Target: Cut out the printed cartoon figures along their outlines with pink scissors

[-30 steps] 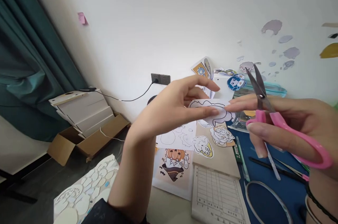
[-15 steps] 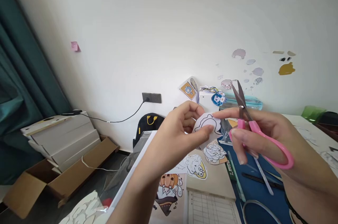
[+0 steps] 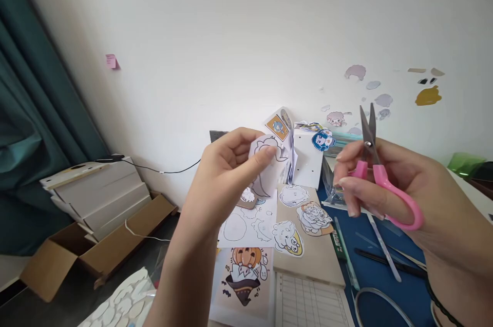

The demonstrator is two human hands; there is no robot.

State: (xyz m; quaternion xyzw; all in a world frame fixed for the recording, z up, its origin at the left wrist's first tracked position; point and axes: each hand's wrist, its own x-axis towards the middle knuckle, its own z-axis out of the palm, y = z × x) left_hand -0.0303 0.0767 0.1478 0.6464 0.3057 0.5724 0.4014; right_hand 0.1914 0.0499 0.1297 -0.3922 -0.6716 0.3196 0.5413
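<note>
Head view: I log a cutout (image 3: pixel 265 162), white paper with a dark outline, pinched between thumb and fingers of the left hand (image 3: pixel 227 178), long axis running downward. Scissors (image 3: pixel 379 173), pink-handled, sit in the right hand (image 3: pixel 389 188), fingers through the loops, blades nearly closed, pointing up. Scissors lie right of the cutout, apart. Desk (image 3: pixel 389 286) with stickers lies below.

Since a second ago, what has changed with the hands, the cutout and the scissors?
The right hand let go of the paper cutout; its fingertips had touched its edge. The hands drew apart, the left hand carrying the cutout leftward in its grip. The pink scissors went from tilted to nearly upright, blades almost closed. The scissors remain in the right hand, and the stickers on the table lie as before.
</note>
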